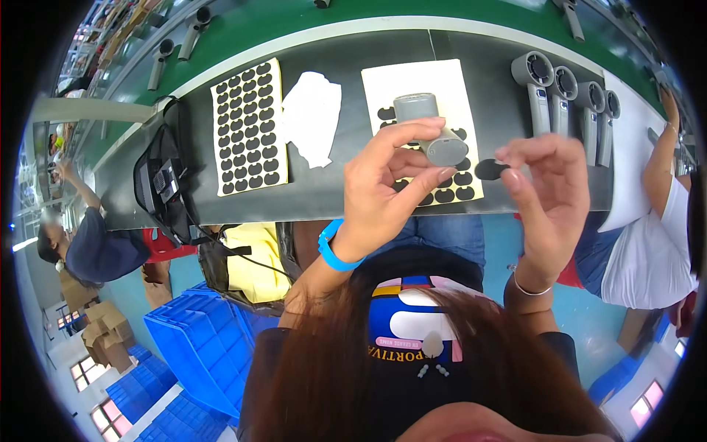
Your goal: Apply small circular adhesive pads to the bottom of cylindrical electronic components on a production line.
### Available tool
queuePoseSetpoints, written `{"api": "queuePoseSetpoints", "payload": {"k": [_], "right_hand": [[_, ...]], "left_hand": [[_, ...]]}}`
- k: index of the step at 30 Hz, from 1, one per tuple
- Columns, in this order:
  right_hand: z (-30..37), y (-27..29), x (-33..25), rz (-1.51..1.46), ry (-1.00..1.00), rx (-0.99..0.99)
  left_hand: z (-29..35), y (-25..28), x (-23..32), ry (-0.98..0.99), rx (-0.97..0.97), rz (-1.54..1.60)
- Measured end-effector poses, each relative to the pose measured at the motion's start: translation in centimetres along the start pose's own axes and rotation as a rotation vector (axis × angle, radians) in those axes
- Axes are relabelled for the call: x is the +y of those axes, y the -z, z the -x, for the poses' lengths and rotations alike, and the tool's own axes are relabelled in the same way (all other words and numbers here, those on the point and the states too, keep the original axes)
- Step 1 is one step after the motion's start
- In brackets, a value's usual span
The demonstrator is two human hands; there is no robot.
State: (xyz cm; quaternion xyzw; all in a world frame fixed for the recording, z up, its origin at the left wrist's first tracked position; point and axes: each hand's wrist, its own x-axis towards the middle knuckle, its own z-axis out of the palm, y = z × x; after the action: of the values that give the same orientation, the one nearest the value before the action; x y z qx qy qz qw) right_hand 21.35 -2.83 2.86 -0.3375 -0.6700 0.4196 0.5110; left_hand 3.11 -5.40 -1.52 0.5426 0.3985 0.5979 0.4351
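My left hand (390, 173) is wrapped round a grey handheld fan (446, 150), its flat rounded end turned toward my right side. Between the thumb and fingertips of my right hand (551, 188) is a small black rounded sticker (489, 170), held just apart from the fan's end. Beneath the fan lies a pale backing sheet (383, 79) with rows of black stickers, partly hidden by the fan and my left hand. A second sticker sheet (252, 127) lies farther left, its rows mostly full.
Several grey handheld fans (540, 103) lie at the table's right. A crumpled white sheet (313, 118) sits between the sticker sheets. At the left edge is a black bag (166, 177). Behind the dark table (331, 195) runs a green belt (294, 16). People sit at both sides; blue crates (202, 339) stand left.
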Motion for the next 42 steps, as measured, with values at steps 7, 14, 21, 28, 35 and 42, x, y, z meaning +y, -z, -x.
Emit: {"api": "queuePoseSetpoints", "payload": {"k": [7,14,21,28,35,42], "right_hand": [[0.1,-0.8,0.0,-0.154,-0.213,0.032],[-0.4,0.9,0.5,0.125,0.001,0.051],[-0.1,0.4,0.2,0.034,-0.022,0.05],[-0.2,-0.4,0.5,-0.15,-0.141,0.012],[-0.1,-0.5,0.3,-0.19,-0.218,-0.024],[-0.3,-0.6,0.1,-0.136,-0.247,-0.015]], "left_hand": [[0.0,0.5,0.6,0.076,-0.037,0.061],[-0.4,0.2,0.2,0.056,-0.056,0.07],[-0.5,0.0,0.2,0.063,-0.086,0.101],[-0.3,-0.1,0.5,0.151,-0.14,0.216],[-0.2,-0.1,0.0,0.156,-0.175,0.221],[-0.1,-0.3,0.0,0.148,-0.151,0.217]]}}
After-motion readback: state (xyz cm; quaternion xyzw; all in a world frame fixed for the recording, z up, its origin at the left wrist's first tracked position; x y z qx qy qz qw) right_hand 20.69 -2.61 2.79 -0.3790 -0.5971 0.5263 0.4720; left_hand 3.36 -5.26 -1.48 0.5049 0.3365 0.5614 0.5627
